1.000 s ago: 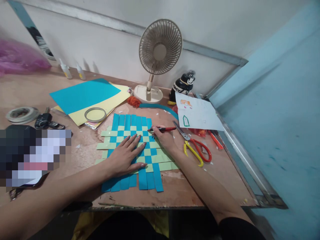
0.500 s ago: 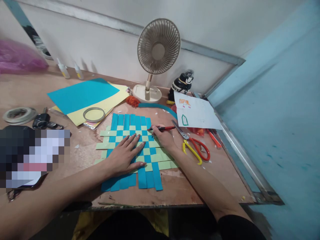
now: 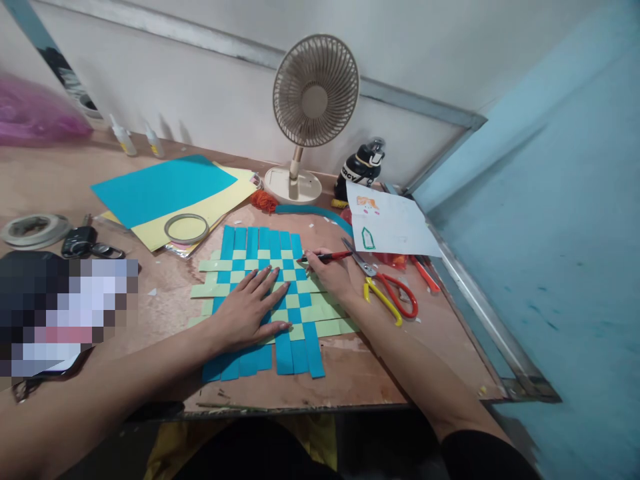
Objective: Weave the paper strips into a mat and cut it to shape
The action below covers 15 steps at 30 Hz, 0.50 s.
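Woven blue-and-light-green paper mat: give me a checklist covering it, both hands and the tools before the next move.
1. Left hand flat on the woven blue-and-light-green paper mat: ok.
2. Slim red-and-black pen gripped in the right hand: ok.
3. Pen tip touching paper: cannot tell, too small to see.
4. Metal scissors with red and yellow handles off the mat: ok, lying to its right.
5. Light green strip ends level along the mat's left side: not ok, they stick out unevenly.
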Each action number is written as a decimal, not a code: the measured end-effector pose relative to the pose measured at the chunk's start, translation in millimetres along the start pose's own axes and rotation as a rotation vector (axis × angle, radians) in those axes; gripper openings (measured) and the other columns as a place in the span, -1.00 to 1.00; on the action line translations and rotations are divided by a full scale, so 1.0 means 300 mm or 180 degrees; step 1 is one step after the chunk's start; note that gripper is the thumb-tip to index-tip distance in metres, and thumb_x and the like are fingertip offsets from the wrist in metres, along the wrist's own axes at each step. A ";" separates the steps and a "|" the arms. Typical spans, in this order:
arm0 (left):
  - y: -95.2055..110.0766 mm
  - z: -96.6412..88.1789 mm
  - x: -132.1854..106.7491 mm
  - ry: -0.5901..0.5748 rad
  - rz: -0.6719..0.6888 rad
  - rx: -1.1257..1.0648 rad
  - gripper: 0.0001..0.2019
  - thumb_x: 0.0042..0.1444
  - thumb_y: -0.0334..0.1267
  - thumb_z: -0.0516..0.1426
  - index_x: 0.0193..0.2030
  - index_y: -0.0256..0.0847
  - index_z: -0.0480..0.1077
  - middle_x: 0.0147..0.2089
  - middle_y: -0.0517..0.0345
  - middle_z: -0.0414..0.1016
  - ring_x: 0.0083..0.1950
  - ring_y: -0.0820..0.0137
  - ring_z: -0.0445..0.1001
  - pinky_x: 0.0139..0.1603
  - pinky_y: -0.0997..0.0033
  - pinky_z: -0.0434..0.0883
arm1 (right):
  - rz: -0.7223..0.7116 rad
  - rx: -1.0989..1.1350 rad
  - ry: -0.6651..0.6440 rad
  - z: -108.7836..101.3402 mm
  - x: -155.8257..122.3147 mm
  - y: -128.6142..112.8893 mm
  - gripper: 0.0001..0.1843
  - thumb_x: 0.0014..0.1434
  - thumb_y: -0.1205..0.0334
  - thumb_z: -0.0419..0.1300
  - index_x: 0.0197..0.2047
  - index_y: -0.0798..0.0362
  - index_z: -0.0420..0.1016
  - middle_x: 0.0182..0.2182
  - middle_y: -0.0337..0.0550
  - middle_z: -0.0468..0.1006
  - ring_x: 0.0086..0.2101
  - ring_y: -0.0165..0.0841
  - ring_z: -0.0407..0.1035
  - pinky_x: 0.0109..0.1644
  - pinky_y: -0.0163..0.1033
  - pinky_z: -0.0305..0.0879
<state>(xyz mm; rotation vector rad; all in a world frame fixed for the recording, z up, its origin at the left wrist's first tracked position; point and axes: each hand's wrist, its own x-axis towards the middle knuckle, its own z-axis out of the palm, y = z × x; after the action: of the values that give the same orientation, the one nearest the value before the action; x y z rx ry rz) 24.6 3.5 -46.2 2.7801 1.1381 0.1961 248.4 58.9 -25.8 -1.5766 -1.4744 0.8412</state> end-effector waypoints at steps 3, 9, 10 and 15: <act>0.001 0.001 -0.001 0.0015 -0.0012 0.0021 -0.19 0.30 0.36 -0.22 0.50 -0.13 0.03 0.56 -0.08 -0.13 0.55 0.00 -0.14 0.47 -0.03 -0.09 | 0.0116 0.0110 -0.0020 -0.005 -0.009 -0.003 -0.72 0.18 0.02 0.18 -0.37 0.03 0.55 -0.48 -0.19 0.65 -0.47 -0.37 0.51 -0.37 -0.33 0.36; -0.001 0.006 -0.003 0.0060 -0.0016 0.0053 -0.19 0.30 0.36 -0.22 0.50 -0.12 0.01 0.55 -0.10 -0.14 0.55 -0.01 -0.15 0.47 -0.03 -0.09 | 0.0046 0.0081 0.0048 -0.018 -0.028 -0.006 -0.72 0.17 0.02 0.19 -0.40 0.04 0.53 -0.46 -0.19 0.66 -0.48 -0.37 0.50 -0.35 -0.32 0.36; -0.001 0.007 -0.003 0.0062 -0.0017 0.0051 -0.19 0.30 0.36 -0.21 0.50 -0.12 0.02 0.55 -0.11 -0.14 0.55 -0.01 -0.15 0.47 -0.03 -0.09 | 0.0029 0.0051 0.0048 -0.021 -0.032 -0.008 -0.72 0.17 0.02 0.18 -0.41 0.03 0.53 -0.47 -0.19 0.65 -0.48 -0.37 0.49 -0.36 -0.32 0.36; 0.001 0.000 -0.002 0.0005 0.0006 0.0004 -0.19 0.30 0.35 -0.21 0.51 -0.14 0.00 0.56 -0.11 -0.16 0.55 -0.02 -0.18 0.47 -0.05 -0.08 | 0.0070 -0.0044 0.0047 -0.033 -0.051 -0.021 -0.72 0.16 0.02 0.18 -0.44 0.02 0.52 -0.52 -0.23 0.62 -0.49 -0.36 0.47 -0.41 -0.32 0.32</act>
<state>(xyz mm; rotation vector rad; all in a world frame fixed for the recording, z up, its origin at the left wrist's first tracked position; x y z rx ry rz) 24.3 2.8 -46.3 2.7828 1.1363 0.1979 252.8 42.7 -16.4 -1.6085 -1.4579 0.8318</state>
